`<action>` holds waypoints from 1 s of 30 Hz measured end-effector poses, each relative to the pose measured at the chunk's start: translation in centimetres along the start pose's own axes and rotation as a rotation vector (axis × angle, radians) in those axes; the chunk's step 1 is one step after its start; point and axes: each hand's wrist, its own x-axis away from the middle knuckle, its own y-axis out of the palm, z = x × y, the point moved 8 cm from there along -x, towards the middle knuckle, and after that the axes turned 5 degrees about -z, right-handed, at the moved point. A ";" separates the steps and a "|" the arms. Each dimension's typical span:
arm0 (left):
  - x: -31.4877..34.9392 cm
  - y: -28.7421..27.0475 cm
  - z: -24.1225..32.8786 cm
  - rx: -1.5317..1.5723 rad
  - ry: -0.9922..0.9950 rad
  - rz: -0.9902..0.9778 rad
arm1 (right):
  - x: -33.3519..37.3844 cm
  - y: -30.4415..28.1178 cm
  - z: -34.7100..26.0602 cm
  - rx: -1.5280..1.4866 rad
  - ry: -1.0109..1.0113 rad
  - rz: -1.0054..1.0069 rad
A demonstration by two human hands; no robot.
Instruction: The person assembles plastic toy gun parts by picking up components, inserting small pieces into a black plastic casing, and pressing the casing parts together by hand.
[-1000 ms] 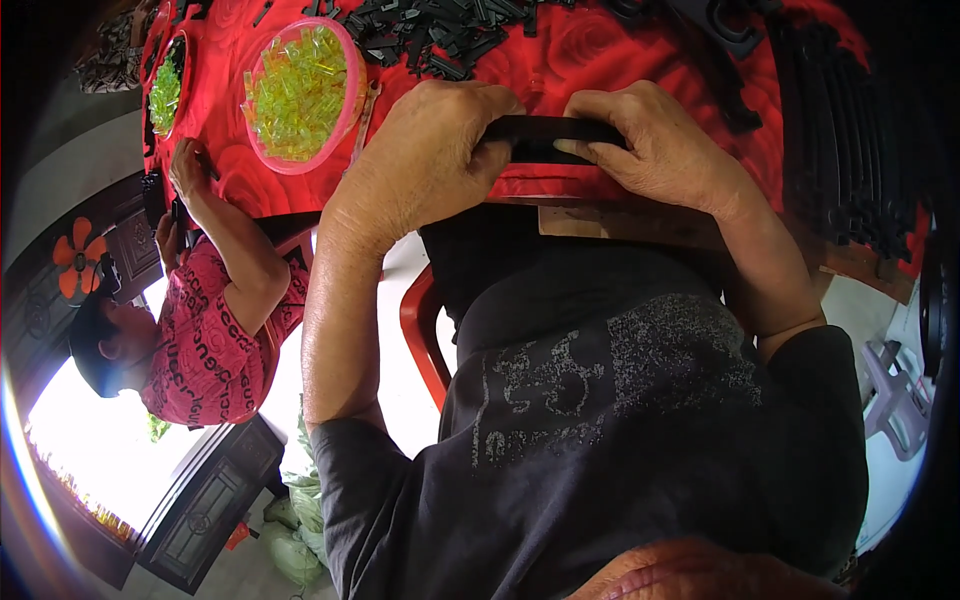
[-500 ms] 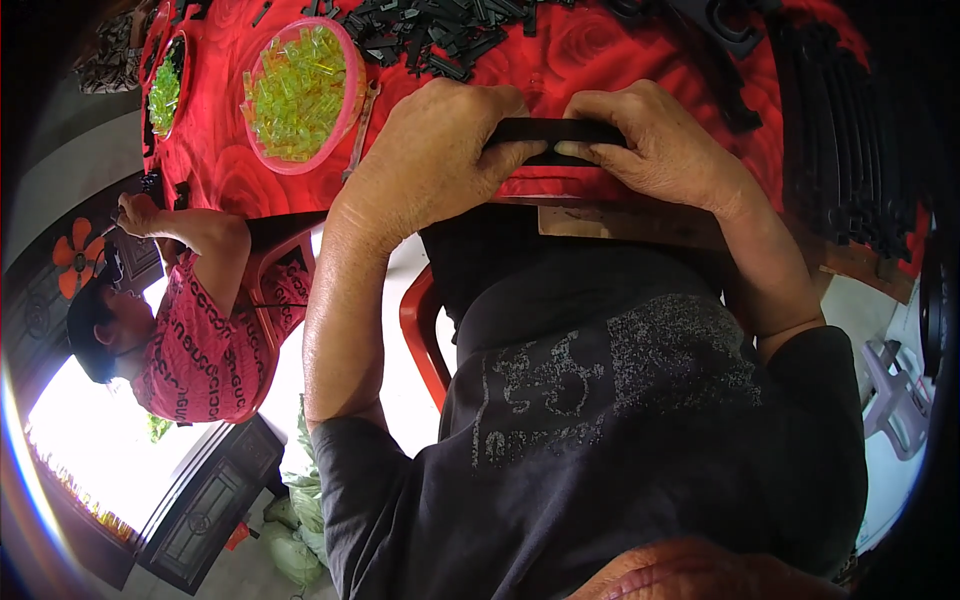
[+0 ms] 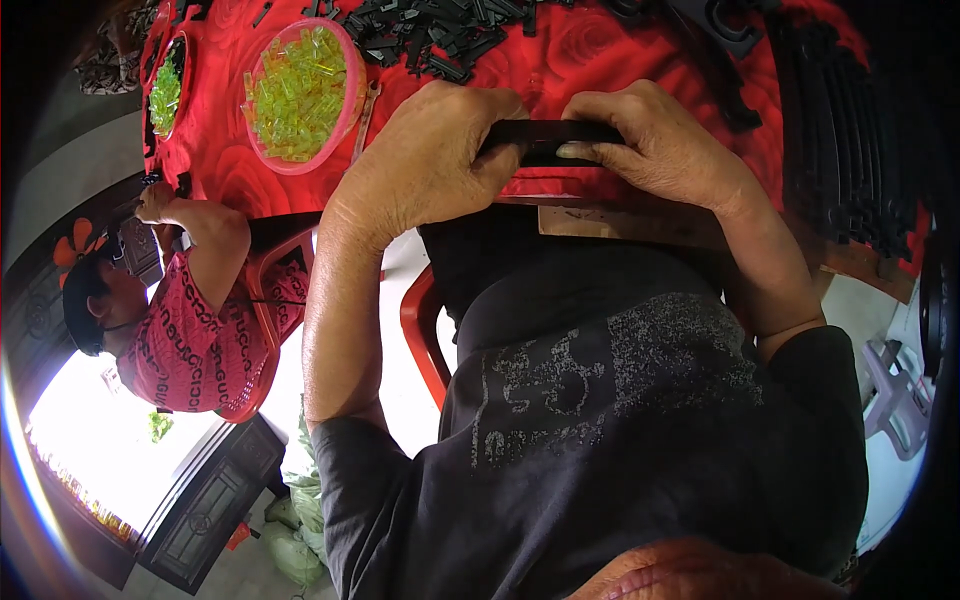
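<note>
At the surface's (image 3: 580, 48) near edge, the left hand (image 3: 430, 150) and right hand (image 3: 655, 140) grip a black bar (image 3: 555, 131), perhaps pressing it, which next calls for even force, though its far side is hidden.

Looking steeply down from head height here, fisheye-wide! Sweeping over the tabletop (image 3: 225, 170) across twelve o'clock, close in on the left hand (image 3: 440, 140) near twelve, the right hand (image 3: 660, 145) between one and two. Catching the wearer's grey shirt (image 3: 600, 420) from above toward five, a co-worker (image 3: 195, 335) farther off at nine, and bending straight edges toward the rim!
</note>
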 end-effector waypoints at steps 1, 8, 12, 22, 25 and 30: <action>0.1 0.1 0.1 0.001 0.001 -0.009 | 0.1 0.1 0.0 0.000 -0.001 0.001; 0.5 1.4 0.6 -0.002 0.009 0.016 | 1.5 0.6 0.0 -0.012 0.006 0.016; 0.3 1.9 1.3 0.001 0.021 0.031 | 2.4 0.4 0.2 -0.017 0.023 0.007; 1.2 2.6 1.2 0.041 0.038 0.041 | 3.1 1.4 -0.1 -0.014 0.085 -0.047; 1.5 2.8 1.5 0.033 0.035 0.027 | 3.4 1.8 -0.1 -0.022 0.099 -0.054; 1.8 3.5 1.4 0.029 0.039 0.030 | 4.0 2.5 0.1 0.012 0.071 -0.035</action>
